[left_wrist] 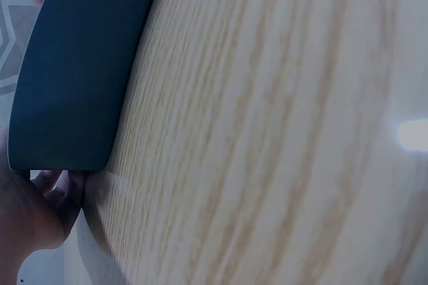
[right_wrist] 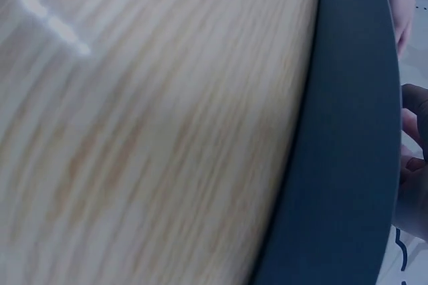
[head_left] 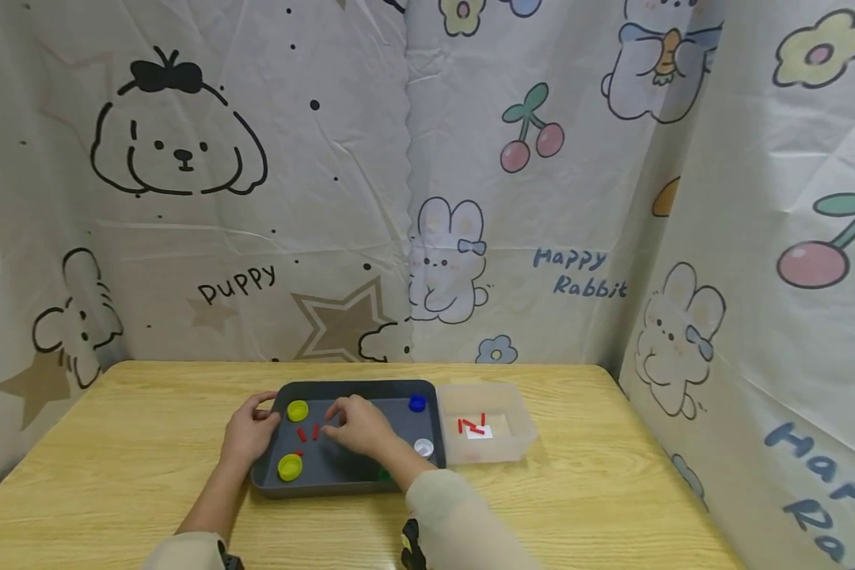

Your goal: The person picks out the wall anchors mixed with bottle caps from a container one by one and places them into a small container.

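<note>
My left hand [head_left: 248, 431] grips the left end of a dark grey tray [head_left: 349, 388], thumb at the rim. The left wrist view shows its fingers [left_wrist: 63, 195] curled by the tray's end wall. My right hand [head_left: 359, 426] is over the middle of the tray, fingers bent downward and thumb apart from the index finger, nothing visible between them. Just left of its fingertips lies a red stick [head_left: 316, 431], with another red stick [head_left: 302, 435] beside it. Two yellow caps [head_left: 298, 410] [head_left: 290, 467] stand at the tray's left; a red bit shows by the nearer one.
At the tray's right are a blue cap [head_left: 417, 403] and a white cap [head_left: 423, 448]; a green piece [head_left: 385, 475] is partly hidden by my forearm. A translucent box [head_left: 520, 427] with several red sticks [head_left: 473, 426] adjoins the tray's right side on the wooden table [head_left: 577, 507].
</note>
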Demonstrator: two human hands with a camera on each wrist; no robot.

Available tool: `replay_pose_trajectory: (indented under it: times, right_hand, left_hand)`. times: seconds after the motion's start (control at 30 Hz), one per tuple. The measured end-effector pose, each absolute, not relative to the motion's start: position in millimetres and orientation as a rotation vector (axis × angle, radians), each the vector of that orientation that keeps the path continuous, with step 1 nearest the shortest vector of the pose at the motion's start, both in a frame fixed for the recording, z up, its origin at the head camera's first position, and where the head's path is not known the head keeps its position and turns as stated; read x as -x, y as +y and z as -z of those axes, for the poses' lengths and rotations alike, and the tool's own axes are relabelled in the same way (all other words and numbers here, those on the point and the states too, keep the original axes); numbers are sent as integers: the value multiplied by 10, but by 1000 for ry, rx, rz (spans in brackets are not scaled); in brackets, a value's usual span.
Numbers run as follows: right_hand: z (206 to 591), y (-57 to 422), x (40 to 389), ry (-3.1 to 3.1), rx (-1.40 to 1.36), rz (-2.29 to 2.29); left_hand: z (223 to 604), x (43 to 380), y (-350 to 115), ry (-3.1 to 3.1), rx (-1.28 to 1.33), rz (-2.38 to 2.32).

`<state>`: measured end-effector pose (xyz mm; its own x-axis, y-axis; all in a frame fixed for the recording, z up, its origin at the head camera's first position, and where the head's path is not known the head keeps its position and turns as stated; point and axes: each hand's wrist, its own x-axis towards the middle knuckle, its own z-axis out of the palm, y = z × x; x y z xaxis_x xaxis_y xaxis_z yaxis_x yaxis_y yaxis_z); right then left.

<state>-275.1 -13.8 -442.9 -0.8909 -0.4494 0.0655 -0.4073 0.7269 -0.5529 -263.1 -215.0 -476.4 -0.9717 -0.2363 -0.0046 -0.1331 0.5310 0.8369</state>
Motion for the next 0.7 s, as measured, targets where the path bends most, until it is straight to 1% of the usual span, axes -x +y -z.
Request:
replay_pose_trajectory:
  times: [0.7]
  right_hand:
    - [4611,-291,2768,2876,619,818]
  left_hand:
    - [4784,2640,-2138,-2634,-353,1417]
